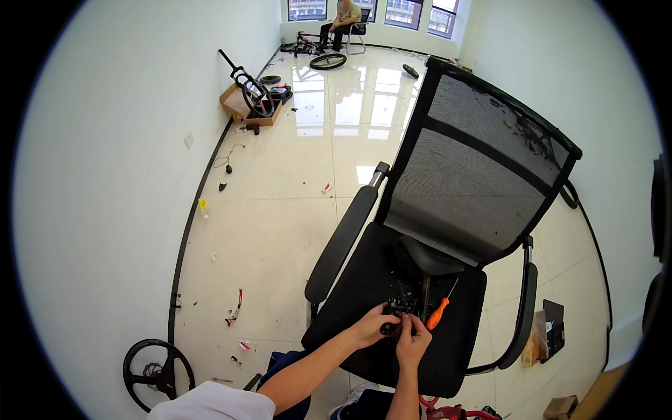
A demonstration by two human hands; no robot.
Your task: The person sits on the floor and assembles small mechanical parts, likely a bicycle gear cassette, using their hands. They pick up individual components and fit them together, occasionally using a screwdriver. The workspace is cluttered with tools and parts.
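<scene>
Holding a small black part (401, 306) in the left hand (369, 327), curling the fingers round its left side, and pinching at its near right edge with the right hand (413, 341), bringing thumb and fingertips close together. Holding the part low over a black seat (427, 364), between 2 armrests (343, 241); not being able to tell whether it is touching, nor to make out its finer shape, being dark on dark. Working just left of an orange screwdriver (439, 313), lying on the seat and pointing far and right, and just near of a saddle (428, 256), resting by the foot of the mesh backrest (476, 150) and pointing its post (425, 288) near. Facing, at the far end, 1 person (344, 17) sitting beside a bike frame (308, 43) and a loose wheel (328, 61). Having a box (264, 121) with a fork (241, 75) standing by the far left wall (105, 175), a spoked rim (166, 381) standing near left, and a black case (554, 327) lying on the right.
</scene>
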